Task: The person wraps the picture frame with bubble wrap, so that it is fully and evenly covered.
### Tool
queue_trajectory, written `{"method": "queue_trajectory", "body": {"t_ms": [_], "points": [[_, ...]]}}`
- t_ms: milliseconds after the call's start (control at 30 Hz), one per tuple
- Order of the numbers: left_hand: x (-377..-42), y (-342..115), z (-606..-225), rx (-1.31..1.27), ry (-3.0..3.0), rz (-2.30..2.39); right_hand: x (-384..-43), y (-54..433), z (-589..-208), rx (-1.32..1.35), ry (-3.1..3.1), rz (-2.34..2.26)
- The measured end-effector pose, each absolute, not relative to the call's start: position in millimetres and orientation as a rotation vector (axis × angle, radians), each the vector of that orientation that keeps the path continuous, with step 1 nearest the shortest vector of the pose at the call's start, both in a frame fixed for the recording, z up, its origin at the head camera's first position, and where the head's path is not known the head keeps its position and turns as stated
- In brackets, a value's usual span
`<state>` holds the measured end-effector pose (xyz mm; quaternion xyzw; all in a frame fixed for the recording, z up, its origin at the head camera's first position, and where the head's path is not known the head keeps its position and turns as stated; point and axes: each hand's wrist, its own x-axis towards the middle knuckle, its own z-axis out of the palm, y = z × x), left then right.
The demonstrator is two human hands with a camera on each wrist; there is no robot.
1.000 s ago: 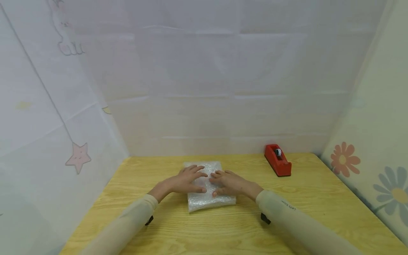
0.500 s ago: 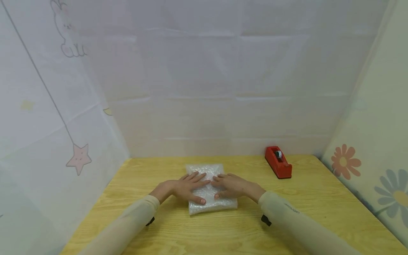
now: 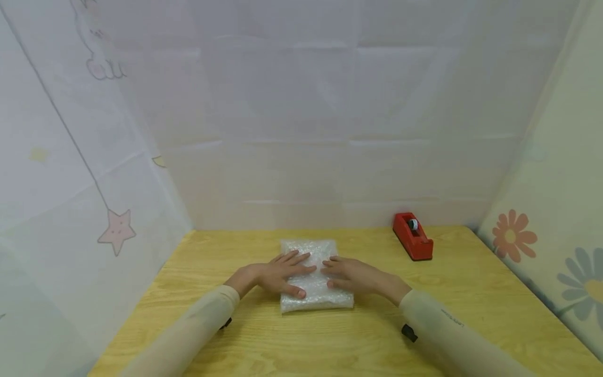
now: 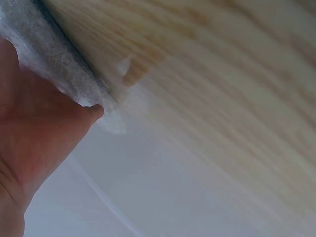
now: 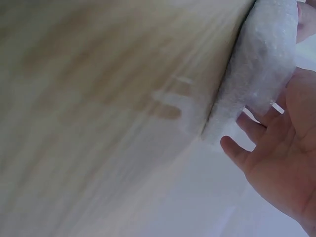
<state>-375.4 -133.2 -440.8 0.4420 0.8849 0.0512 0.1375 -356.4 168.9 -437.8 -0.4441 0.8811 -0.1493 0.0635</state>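
A flat packet of clear bubble wrap (image 3: 320,299) lies on the wooden table, its near edge folded and thick. What it wraps, if anything, is hidden. Spread over its left part is my left hand (image 3: 282,276), fingers straight and thumb apart, resting on the film. On the right side my right hand (image 3: 355,276) lies with its fingertips on the wrap. In the left wrist view the bubble wrap (image 4: 54,54) shows beyond the palm, with a fingertip at its edge. The right wrist view shows the bubble wrap (image 5: 261,59) beside my spread fingers.
A red tape dispenser (image 3: 414,243) with a small roll stands at the back right of the wooden table (image 3: 264,345). Pale printed sheets (image 3: 292,120) hang behind the table and at both sides. Black straps show below both sleeves.
The bubble wrap has shifted slightly to the right in the head view and sits straighter. Both hands have moved right with it, the right hand drawing a little outward.
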Motion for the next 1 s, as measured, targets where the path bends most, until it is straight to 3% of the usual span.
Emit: {"method": "queue_trajectory", "body": {"t_ms": [200, 433, 733, 1000], "points": [[-369, -126, -438, 1.279, 2.551, 0.2, -351, 191, -424, -1.299, 2.57, -0.547], [-362, -122, -440, 1.259, 2.546, 0.194, -353, 245, -395, -1.11, 2.564, -0.785], [-363, -117, -439, 1.262, 2.535, 0.211, -367, 306, -361, -1.075, 2.754, -0.817], [-365, -114, -444, 1.26, 2.527, 0.213, -385, 354, -360, -0.745, 2.927, -0.879]]}}
